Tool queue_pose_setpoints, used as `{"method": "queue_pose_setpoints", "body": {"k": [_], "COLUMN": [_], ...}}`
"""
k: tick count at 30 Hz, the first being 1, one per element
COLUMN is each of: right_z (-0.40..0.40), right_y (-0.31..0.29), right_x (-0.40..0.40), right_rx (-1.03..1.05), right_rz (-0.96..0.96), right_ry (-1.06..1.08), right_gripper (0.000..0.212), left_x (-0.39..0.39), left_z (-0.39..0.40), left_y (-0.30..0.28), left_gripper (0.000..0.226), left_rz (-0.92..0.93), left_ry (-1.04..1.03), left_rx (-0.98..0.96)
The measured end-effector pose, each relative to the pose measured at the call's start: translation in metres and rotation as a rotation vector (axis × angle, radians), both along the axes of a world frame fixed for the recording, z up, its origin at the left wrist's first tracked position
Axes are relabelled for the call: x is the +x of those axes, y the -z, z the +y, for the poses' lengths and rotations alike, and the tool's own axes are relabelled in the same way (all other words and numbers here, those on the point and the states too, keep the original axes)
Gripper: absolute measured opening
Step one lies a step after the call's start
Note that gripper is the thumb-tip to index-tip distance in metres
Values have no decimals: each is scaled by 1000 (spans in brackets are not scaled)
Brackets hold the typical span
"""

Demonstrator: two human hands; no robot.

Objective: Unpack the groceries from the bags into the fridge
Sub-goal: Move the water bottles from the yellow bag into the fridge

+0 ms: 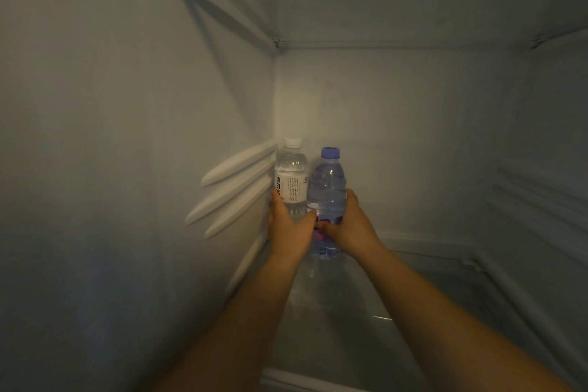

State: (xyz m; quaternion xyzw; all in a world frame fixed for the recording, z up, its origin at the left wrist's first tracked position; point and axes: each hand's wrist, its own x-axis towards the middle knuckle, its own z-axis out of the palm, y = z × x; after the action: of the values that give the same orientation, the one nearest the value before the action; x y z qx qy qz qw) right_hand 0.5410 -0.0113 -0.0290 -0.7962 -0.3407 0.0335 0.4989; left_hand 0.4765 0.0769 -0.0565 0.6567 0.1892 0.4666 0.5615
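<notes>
Both my arms reach deep into the fridge. A clear water bottle with a white cap and white label [291, 178] stands upright in the back left corner on the glass shelf [397, 305]. My left hand [288, 227] wraps around its lower part. Right beside it stands a blue-tinted bottle with a blue cap [327, 188], and my right hand [346, 226] grips its lower half from the right. The two bottles touch or nearly touch. No grocery bags are in view.
The fridge's left wall [127, 137] carries white shelf-support ribs [235, 188]. More ribs line the right wall [537, 200]. The back wall [397, 137] is plain. An upper shelf ledge [280, 41] runs above.
</notes>
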Motion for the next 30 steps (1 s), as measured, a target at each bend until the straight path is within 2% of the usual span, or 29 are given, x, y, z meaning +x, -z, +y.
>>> {"method": "queue_pose_setpoints", "body": {"k": [7,11,15,18,25,30], "right_z": [-5,-28,-71,-100,-169,-214], "right_y": [1,-10,-25,-29,-28,-25], "right_x": [-7,-16,-30,-50,-115,-183], "right_rx": [13,-67,-226,-305,-400,-384], "right_rz": [-13,-100,-228,-357,-470,-540], "right_ry": [-5,-13,83,132,227,329], "right_gripper": [46,68,93,91,77,69], "left_x": [-4,-27,-64,-88,-147,-194], "left_z": [0,-7,-24,-41,-86,-113], "left_y": [-1,-9,-12,-13,-18,-18], "left_gripper": [81,72,61,60,43,60], "left_rz": [52,111,185,178,225,261], "left_ry": [-28,19,81,127,114,185], "left_rx": [38,104,342,450,774,881]}}
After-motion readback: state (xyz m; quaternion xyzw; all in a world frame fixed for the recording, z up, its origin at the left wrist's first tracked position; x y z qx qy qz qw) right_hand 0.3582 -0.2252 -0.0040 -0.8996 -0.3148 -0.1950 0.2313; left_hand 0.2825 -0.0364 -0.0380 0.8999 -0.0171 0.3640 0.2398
